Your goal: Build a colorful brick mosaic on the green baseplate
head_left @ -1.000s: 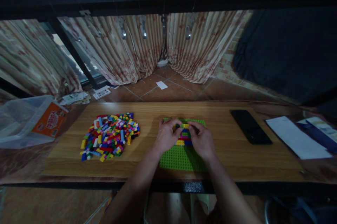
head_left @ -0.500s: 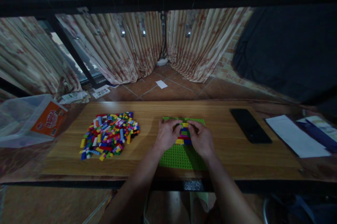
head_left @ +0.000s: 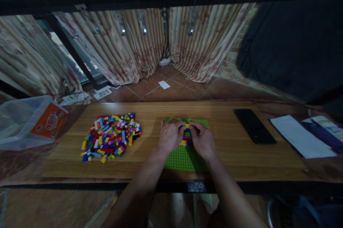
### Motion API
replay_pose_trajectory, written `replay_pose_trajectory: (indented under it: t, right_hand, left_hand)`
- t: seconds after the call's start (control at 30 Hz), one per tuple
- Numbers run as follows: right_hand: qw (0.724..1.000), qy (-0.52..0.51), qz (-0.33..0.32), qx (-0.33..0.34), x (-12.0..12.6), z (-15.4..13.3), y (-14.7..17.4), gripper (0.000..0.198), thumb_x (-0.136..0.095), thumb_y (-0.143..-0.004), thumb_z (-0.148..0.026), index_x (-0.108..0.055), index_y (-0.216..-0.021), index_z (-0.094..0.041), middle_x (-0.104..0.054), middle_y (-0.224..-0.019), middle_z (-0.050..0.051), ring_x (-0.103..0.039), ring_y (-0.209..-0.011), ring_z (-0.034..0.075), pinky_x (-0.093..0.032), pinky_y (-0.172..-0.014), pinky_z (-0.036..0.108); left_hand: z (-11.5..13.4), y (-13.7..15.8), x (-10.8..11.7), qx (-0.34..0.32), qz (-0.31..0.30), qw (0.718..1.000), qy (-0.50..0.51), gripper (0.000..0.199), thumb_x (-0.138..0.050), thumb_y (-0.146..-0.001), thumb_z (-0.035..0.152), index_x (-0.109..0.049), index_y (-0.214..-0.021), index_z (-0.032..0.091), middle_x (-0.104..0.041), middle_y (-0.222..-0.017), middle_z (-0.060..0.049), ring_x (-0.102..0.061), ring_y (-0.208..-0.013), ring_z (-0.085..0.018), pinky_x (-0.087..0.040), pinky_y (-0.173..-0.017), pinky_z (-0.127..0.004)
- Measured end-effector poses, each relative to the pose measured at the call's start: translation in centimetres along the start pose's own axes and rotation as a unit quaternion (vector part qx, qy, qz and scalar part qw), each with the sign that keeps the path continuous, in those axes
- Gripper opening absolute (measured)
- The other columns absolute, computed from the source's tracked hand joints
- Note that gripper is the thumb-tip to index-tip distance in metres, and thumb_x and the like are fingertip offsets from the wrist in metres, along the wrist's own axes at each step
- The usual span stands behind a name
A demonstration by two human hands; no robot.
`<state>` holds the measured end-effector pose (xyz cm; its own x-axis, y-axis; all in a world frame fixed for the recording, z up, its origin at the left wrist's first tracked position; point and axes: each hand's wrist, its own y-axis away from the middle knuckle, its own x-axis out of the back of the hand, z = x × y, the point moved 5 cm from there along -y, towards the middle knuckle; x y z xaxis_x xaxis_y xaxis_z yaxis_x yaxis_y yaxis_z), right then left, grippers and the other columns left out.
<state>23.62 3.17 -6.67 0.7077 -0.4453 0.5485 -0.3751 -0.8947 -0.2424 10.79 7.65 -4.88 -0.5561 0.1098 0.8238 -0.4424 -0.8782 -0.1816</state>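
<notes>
Way off to the left of the green board (head_left: 184,158), got a clear plastic bin (head_left: 21,122) with an orange label (head_left: 50,119) on the near end. Back behind the bin's right side, also left of the green board, some messy papers (head_left: 75,98). Closer in, but well apart from the green board, a big jumbled heap of loose bricks (head_left: 111,137), dumped straight on the wooden bench (head_left: 233,165). All sorts of colours in there: red, yellow, blue, white, green, pink.

Far behind the green board, striped curtains (head_left: 128,49) hanging down to a tiled floor, plus a small white card (head_left: 164,85) lying flat on the tiles.

Next up, the left hand (head_left: 172,136), over the left part of the green board, fingers clamped on the left side of a small brick build (head_left: 187,138). Build sitting toward the back half of the green board, with yellow, blue, green and purple showing. Same deal with the right hand (head_left: 202,138), clamped on the build's right side. Can't tell exactly where the fingertips touch, too small.

Right of the green board, a black phone (head_left: 254,126) lying flat, then a white sheet (head_left: 302,137) further right.
</notes>
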Motion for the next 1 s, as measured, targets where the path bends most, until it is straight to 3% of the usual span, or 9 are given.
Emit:
replay_pose_trajectory:
  t: [0.4, 0.57, 0.67, 0.8, 1.0]
  right_hand:
    - [1.0, -0.005, 0.002, 0.0, -0.3, 0.6, 0.0, 0.036, -0.046, -0.084, -0.036, -0.07, -0.101, -0.015, -0.07, -0.104, 0.014, -0.065, -0.094, 0.025, -0.049, -0.09, 0.043]
    - [1.0, -0.002, 0.005, -0.021, -0.1, 1.1, -0.3, 0.044, -0.043, -0.084, -0.04, -0.067, -0.11, -0.013, -0.069, -0.111, 0.016, -0.064, -0.101, 0.027, -0.047, -0.094, 0.045]
    - [0.999, 0.002, 0.019, -0.032, 0.5, 1.3, -0.5, 0.046, -0.043, -0.084, -0.041, -0.067, -0.11, -0.011, -0.07, -0.109, 0.017, -0.065, -0.1, 0.028, -0.048, -0.092, 0.044]
    - [0.997, 0.021, 0.038, -0.061, 1.3, 2.1, -0.8, 0.046, -0.044, -0.083, -0.042, -0.068, -0.108, -0.012, -0.072, -0.101, 0.016, -0.067, -0.092, 0.028, -0.05, -0.085, 0.044]
    - [0.994, 0.069, -0.006, -0.087, 0.9, 2.7, -0.7, 0.047, -0.04, -0.086, -0.043, -0.068, -0.108, -0.013, -0.072, -0.093, 0.014, -0.067, -0.08, 0.027, -0.051, -0.074, 0.041]
  left_hand:
    - [-0.2, 0.1, -0.5, 0.043, 0.007, 0.999, 0.024, 0.021, -0.053, -0.088, 0.025, -0.07, -0.101, 0.029, -0.073, -0.106, 0.001, -0.061, -0.108, -0.019, -0.028, -0.109, -0.046]
    - [-0.5, 0.9, -0.4, 0.03, 0.012, 0.998, 0.059, 0.027, -0.05, -0.091, 0.029, -0.063, -0.114, 0.03, -0.07, -0.117, 0.001, -0.057, -0.116, -0.02, -0.027, -0.11, -0.049]
    - [-1.2, 0.9, 0.5, 0.038, 0.024, 0.996, 0.079, 0.037, -0.046, -0.091, 0.024, -0.056, -0.126, 0.027, -0.065, -0.125, -0.001, -0.056, -0.119, -0.019, -0.032, -0.11, -0.045]
    - [-2.7, 0.6, 2.0, 0.081, 0.043, 0.991, 0.095, 0.038, -0.045, -0.09, 0.018, -0.057, -0.126, 0.02, -0.063, -0.128, -0.005, -0.056, -0.12, -0.017, -0.04, -0.107, -0.032]
    - [-3.6, 0.8, 2.1, 0.137, 0.029, 0.989, 0.05, 0.032, -0.044, -0.09, 0.02, -0.063, -0.116, 0.02, -0.071, -0.11, -0.006, -0.066, -0.103, -0.02, -0.049, -0.094, -0.032]
